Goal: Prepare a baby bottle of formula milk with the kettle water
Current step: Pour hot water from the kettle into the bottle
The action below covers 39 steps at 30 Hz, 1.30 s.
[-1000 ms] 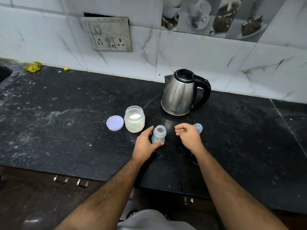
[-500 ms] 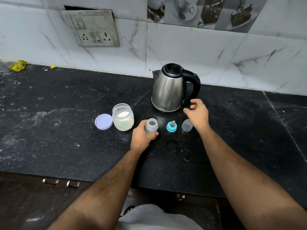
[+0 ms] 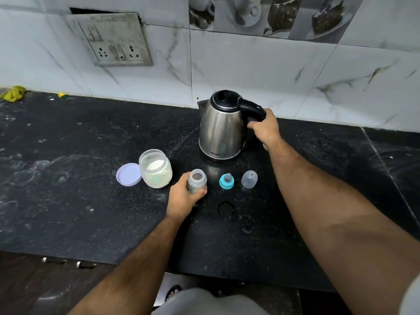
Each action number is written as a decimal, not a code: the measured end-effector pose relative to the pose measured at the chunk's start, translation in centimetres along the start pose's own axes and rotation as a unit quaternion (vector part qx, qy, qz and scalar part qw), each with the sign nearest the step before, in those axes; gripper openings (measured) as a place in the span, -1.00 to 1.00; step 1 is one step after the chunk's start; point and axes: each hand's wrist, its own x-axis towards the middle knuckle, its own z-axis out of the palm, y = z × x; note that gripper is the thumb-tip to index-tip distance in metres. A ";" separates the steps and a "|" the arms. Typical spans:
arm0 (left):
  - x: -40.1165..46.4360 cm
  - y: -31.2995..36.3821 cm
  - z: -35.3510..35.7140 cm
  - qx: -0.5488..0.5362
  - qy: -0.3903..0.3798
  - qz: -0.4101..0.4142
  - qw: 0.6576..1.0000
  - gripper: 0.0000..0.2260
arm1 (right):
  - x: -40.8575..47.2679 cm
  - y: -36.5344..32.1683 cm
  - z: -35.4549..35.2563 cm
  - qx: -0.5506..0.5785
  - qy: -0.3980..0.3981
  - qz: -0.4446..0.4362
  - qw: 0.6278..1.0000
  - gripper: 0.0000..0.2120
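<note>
- Left hand [image 3: 181, 198] grips the baby bottle [image 3: 197, 180] low on its body, fingers and thumb curled round it; bottle sits at frame centre on the black counter [image 3: 68, 178], sticking up above the hand.
- Bottle upright, long axis vertical, open mouth up, no cap on it.
- Right hand [image 3: 267, 129] is wrapped round the kettle's black handle [image 3: 252, 109], fingers closed on it; hand is right of the steel body.
- Kettle [image 3: 221, 128] stands upright on the counter, upper centre of frame, just behind the bottle; spout points to frame left, handle to frame right, lid closed.
- Blue teat ring [image 3: 226, 181] stands just right of the bottle, nipple up, apart from it.
- Clear cap [image 3: 249, 179] right of the teat ring, dome up, not touching it.
- Formula jar [image 3: 156, 168] left of the bottle, open, white powder inside; its purple lid [image 3: 128, 174] lies flat, touching the jar's left side.
- Socket plate [image 3: 113, 39] on the tiled wall, upper left.
- Yellow scrap [image 3: 13, 93] at far left edge of the counter.
</note>
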 end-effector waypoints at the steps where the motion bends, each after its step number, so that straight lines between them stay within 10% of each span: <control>1: 0.0 0.0 0.0 0.000 -0.004 0.001 1.000 -0.58 | 0.3 0.1 0.1 0.012 0.006 0.001 1.000 -0.60; 13: 0.4 -0.5 0.1 0.020 -0.007 0.003 1.000 -0.52 | 1.4 3.0 0.4 0.132 -0.043 0.018 0.990 -0.85; 39: 0.4 -0.4 -0.1 0.046 -0.018 -0.015 0.999 -0.54 | -5.9 -3.2 -5.7 0.237 0.108 -0.024 0.965 -0.85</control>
